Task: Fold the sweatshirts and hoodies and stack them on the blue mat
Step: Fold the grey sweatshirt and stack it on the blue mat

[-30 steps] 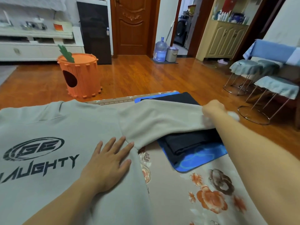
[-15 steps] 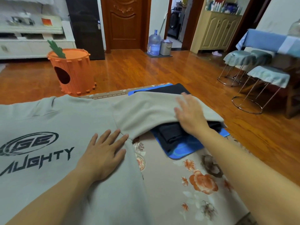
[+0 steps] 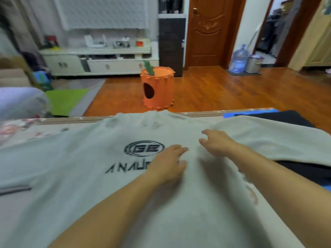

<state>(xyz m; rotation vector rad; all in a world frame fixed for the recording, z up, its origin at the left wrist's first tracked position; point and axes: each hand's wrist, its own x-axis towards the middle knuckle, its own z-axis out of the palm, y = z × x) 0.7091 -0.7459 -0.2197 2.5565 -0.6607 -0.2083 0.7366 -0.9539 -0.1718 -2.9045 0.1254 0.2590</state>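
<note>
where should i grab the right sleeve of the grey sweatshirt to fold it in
Grip the sleeve near its far end, coming from the right. It lies flat, stretched out over the dark folded garment, so its end can swing across the chest of the grey sweatshirt.

The grey sweatshirt [image 3: 100, 185] is soft matt cloth with a dark flat print, the floor [image 3: 232, 93] glossy polished wood, and the water jug [image 3: 239, 59] clear smooth plastic.
</note>
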